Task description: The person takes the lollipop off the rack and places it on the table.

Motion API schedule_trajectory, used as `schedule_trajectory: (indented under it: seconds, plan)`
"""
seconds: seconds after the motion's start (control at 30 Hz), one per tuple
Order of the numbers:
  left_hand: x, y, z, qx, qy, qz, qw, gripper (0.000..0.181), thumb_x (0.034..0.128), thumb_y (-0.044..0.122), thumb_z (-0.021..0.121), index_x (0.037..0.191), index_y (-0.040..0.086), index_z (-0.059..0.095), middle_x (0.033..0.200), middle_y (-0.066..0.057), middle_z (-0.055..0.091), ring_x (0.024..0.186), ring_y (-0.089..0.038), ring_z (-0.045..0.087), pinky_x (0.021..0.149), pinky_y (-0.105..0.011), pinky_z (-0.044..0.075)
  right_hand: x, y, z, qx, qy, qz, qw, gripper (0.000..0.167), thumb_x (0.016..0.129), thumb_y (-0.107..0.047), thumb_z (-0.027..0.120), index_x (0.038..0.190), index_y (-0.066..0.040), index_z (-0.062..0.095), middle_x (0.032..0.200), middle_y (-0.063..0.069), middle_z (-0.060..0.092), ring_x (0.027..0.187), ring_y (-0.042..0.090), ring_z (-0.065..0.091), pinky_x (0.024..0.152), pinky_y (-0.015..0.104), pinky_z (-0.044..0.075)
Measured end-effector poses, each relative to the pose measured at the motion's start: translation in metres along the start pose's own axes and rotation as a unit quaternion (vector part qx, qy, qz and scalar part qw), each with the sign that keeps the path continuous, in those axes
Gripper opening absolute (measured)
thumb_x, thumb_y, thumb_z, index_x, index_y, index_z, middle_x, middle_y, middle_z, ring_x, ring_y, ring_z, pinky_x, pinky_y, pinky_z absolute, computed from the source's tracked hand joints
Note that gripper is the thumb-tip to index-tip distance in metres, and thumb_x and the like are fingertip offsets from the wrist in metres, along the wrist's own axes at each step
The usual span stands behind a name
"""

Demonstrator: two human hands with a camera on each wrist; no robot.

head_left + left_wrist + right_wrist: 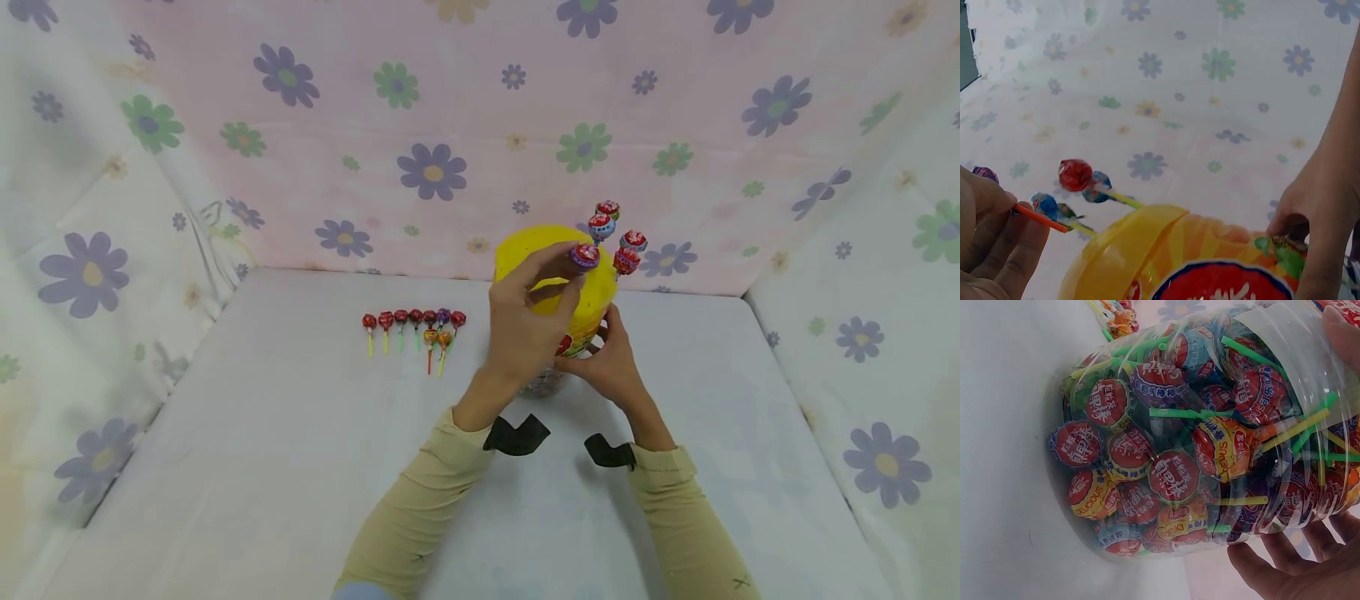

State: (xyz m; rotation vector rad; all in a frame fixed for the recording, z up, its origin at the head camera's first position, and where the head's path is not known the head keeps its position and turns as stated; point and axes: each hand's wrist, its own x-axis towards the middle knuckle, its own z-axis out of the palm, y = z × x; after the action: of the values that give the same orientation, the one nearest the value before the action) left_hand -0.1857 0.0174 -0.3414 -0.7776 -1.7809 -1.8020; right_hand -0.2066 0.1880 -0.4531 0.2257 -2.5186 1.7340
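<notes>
A clear jar full of wrapped lollipops (1172,475) with a yellow lid (551,242) stands tilted on the table. My right hand (611,362) grips its side around the label; in the right wrist view the fingers (1291,562) lie under the jar. Between thumb and fingers my left hand (528,321) pinches a purple-wrapped lollipop (585,256), its orange stick (1044,219) pointing at the lid in the left wrist view. Several lollipops (627,260) stand up from the lid, among them a red one (1075,175).
Several lollipops (401,317) lie in a row on the white table (300,433), left of the jar, with two orange-yellow ones (430,337) just in front of them. Flowered cloth (480,108) hangs behind and at both sides.
</notes>
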Motion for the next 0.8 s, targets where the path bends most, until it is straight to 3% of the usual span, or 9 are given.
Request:
schedule_trajectory:
  seconds: [0.13,0.23,0.4,0.47,0.6,0.73,0.8]
  plan:
    - [-0.006,-0.007,-0.025,-0.017,0.030,-0.006,0.9994,0.037,0.0926,-0.007,0.067,0.128,-0.010,0.060,0.116,-0.026,0.069,0.101,-0.034,0.070,0.085,-0.034,0.062,-0.001,0.001,0.000,0.002,-0.003,-0.003,1.0000,0.097,0.078,-0.015,0.089,0.153,-0.015,0.029,0.149,0.011,0.042,0.136,0.036,0.046,0.110,0.062,0.043]
    - [-0.013,-0.018,-0.049,-0.013,0.063,-0.019,0.9978,0.037,0.0909,-0.008,0.069,0.127,-0.010,0.061,0.113,-0.027,0.069,0.097,-0.029,0.071,0.080,-0.033,0.063,-0.001,0.002,0.000,0.010,-0.010,-0.009,0.9999,0.097,0.078,-0.013,0.089,0.153,-0.015,0.028,0.149,0.011,0.042,0.136,0.035,0.045,0.110,0.063,0.042]
    - [-0.026,-0.038,-0.094,0.039,0.101,-0.094,0.9896,0.037,0.0895,-0.004,0.073,0.126,-0.007,0.065,0.106,-0.026,0.071,0.090,-0.010,0.071,0.075,-0.021,0.061,-0.001,0.002,-0.001,0.023,-0.016,-0.011,0.9995,0.097,0.078,-0.011,0.089,0.153,-0.016,0.028,0.149,0.010,0.042,0.136,0.034,0.044,0.111,0.063,0.042]
    - [-0.033,-0.047,-0.111,0.067,0.104,-0.132,0.9835,0.036,0.0901,-0.004,0.072,0.126,-0.005,0.066,0.103,-0.026,0.071,0.087,-0.011,0.070,0.072,-0.017,0.059,0.000,0.002,-0.001,0.022,-0.018,-0.010,0.9995,0.097,0.079,-0.011,0.088,0.154,-0.016,0.027,0.149,0.010,0.042,0.137,0.034,0.044,0.111,0.063,0.041]
    - [-0.051,-0.066,-0.138,0.127,0.095,-0.199,0.9671,0.036,0.0912,-0.003,0.070,0.127,-0.004,0.066,0.103,-0.027,0.071,0.089,-0.028,0.072,0.075,-0.012,0.054,0.001,0.004,0.000,0.020,-0.019,-0.005,0.9996,0.098,0.079,-0.006,0.087,0.155,-0.015,0.026,0.151,0.013,0.040,0.138,0.037,0.042,0.112,0.064,0.040]
    - [-0.069,-0.085,-0.156,0.179,0.084,-0.258,0.9458,0.038,0.0903,-0.004,0.070,0.127,-0.007,0.064,0.105,-0.029,0.070,0.095,-0.041,0.071,0.072,-0.007,0.051,0.002,0.003,0.001,0.016,-0.020,0.000,0.9997,0.097,0.080,-0.005,0.086,0.154,-0.013,0.026,0.151,0.015,0.040,0.138,0.038,0.042,0.112,0.064,0.040]
    - [-0.077,-0.095,-0.162,0.207,0.077,-0.287,0.9320,0.037,0.0897,-0.004,0.070,0.127,-0.008,0.064,0.105,-0.030,0.071,0.096,-0.042,0.071,0.073,-0.015,0.057,0.002,0.003,0.001,0.018,-0.020,-0.003,0.9996,0.096,0.079,-0.007,0.087,0.153,-0.013,0.027,0.150,0.013,0.041,0.137,0.037,0.043,0.112,0.064,0.040]
